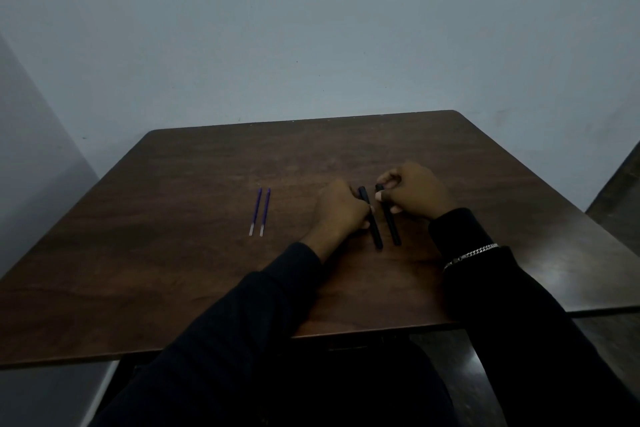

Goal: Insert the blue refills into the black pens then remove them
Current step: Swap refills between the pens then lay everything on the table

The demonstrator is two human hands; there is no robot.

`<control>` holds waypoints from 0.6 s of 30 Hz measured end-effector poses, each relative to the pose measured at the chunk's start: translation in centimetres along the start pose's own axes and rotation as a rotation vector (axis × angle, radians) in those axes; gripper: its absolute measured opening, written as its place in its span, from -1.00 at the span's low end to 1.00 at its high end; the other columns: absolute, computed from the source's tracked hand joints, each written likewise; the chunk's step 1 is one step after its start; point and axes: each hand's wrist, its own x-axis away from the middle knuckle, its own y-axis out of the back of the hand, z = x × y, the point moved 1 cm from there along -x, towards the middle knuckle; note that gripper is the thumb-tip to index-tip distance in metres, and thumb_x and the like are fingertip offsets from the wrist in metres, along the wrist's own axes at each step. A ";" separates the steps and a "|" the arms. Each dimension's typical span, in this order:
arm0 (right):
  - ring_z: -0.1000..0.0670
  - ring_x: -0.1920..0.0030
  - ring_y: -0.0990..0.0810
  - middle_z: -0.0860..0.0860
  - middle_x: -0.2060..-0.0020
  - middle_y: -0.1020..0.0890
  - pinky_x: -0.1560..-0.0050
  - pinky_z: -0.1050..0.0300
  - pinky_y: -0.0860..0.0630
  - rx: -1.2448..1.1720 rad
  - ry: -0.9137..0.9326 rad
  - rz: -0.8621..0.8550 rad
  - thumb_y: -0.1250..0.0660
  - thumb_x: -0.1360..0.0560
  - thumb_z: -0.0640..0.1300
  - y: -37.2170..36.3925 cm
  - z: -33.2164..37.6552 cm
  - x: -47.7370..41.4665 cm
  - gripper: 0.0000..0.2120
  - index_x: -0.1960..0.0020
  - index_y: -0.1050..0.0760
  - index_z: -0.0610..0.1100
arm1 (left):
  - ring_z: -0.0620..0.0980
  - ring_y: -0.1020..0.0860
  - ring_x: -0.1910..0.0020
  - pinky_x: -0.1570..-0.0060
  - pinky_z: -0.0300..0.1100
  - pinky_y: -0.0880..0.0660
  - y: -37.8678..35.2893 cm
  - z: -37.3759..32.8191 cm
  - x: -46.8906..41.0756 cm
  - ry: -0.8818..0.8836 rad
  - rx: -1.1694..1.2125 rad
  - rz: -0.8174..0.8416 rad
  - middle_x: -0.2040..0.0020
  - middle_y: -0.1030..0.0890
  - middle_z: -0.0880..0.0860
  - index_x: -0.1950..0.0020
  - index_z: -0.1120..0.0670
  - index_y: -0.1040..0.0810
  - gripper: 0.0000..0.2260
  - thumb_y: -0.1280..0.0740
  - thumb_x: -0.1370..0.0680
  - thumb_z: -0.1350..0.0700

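Two black pens lie side by side on the brown wooden table (173, 270), pointing away from me. My left hand (337, 210) grips the left black pen (374, 230) near its middle. My right hand (414, 192) pinches the right black pen (391, 225) at its far end with thumb and fingers. Two blue refills lie parallel on the table to the left, well apart from both hands: the left refill (255, 211) and the right refill (265, 211), with their pale tips toward me.
A plain grey wall (311, 45) stands right behind the table's far edge. A silver bracelet (471, 256) sits on my right wrist over the dark sleeve. Dark floor shows to the right of the table.
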 end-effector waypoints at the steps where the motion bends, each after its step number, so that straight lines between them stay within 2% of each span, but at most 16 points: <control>1: 0.08 0.26 -0.63 -0.07 0.06 -0.64 0.47 0.38 -0.53 -0.005 -0.003 0.000 -0.49 -0.54 -0.22 0.0 0.1 0.1 -0.77 -0.18 -0.63 -0.21 | -0.16 -0.68 0.44 0.40 -0.25 -0.64 0.0 0.0 0.0 -0.001 0.002 -0.002 0.27 -0.69 0.02 0.14 0.09 -0.62 -0.87 -0.54 -0.55 0.18; 4: 0.08 0.27 -0.63 -0.02 0.12 -0.63 0.44 0.34 -0.55 -0.020 -0.015 -0.011 -0.49 -0.54 -0.20 0.0 0.2 0.1 -0.79 -0.16 -0.64 -0.19 | -0.19 -0.65 0.50 0.50 -0.29 -0.57 0.1 0.1 0.2 -0.023 -0.014 -0.013 0.34 -0.68 0.01 0.16 0.09 -0.62 -0.85 -0.55 -0.54 0.15; 7: 0.08 0.24 -0.64 0.03 0.17 -0.63 0.39 0.29 -0.58 -0.029 -0.019 -0.031 -0.49 -0.54 -0.18 0.1 0.1 0.1 -0.80 -0.14 -0.64 -0.19 | -0.19 -0.64 0.50 0.49 -0.30 -0.55 0.1 0.0 0.4 -0.028 -0.019 -0.012 0.38 -0.68 0.00 0.15 0.12 -0.66 -0.87 -0.55 -0.55 0.13; 11: 0.00 0.13 -0.66 -0.05 0.09 -0.69 0.14 0.13 -0.61 0.007 0.003 -0.094 -0.50 -0.53 -0.09 0.0 0.2 0.3 -0.78 -0.12 -0.66 -0.17 | -0.20 -0.63 0.51 0.52 -0.32 -0.50 0.6 0.0 1.0 -0.029 -0.011 -0.012 0.41 -0.68 0.00 0.13 0.13 -0.69 -0.87 -0.54 -0.56 0.11; 15: 0.03 0.04 -0.63 -0.08 -0.03 -0.69 0.02 0.17 -0.49 -0.014 0.107 -0.278 -0.48 -0.53 -0.03 0.2 1.0 0.7 -0.73 -0.16 -0.67 -0.15 | -0.13 -0.70 0.36 0.35 -0.21 -0.62 2.1 0.3 1.8 -0.028 -0.020 -0.009 0.34 -0.71 0.01 0.08 0.10 -0.69 -0.88 -0.52 -0.58 0.07; 17: 0.07 0.08 -0.61 -0.06 -0.02 -0.66 0.07 0.22 -0.48 -0.051 0.164 -0.342 -0.46 -0.54 0.01 0.2 2.3 1.3 -0.74 -0.15 -0.66 -0.12 | -0.06 -0.73 0.23 0.18 -0.12 -0.67 4.0 0.7 2.0 -0.040 -0.032 -0.022 0.25 -0.73 0.02 0.09 0.08 -0.68 -0.89 -0.49 -0.60 0.07; 18: 0.10 0.11 -0.60 -0.03 0.02 -0.65 0.13 0.27 -0.46 -0.056 0.196 -0.346 -0.46 -0.54 0.02 0.0 3.2 1.6 -0.75 -0.13 -0.66 -0.11 | -0.07 -0.71 0.23 0.17 -0.13 -0.67 5.3 1.0 1.9 -0.056 -0.043 -0.052 0.26 -0.72 0.01 0.13 0.07 -0.67 -0.87 -0.49 -0.60 0.08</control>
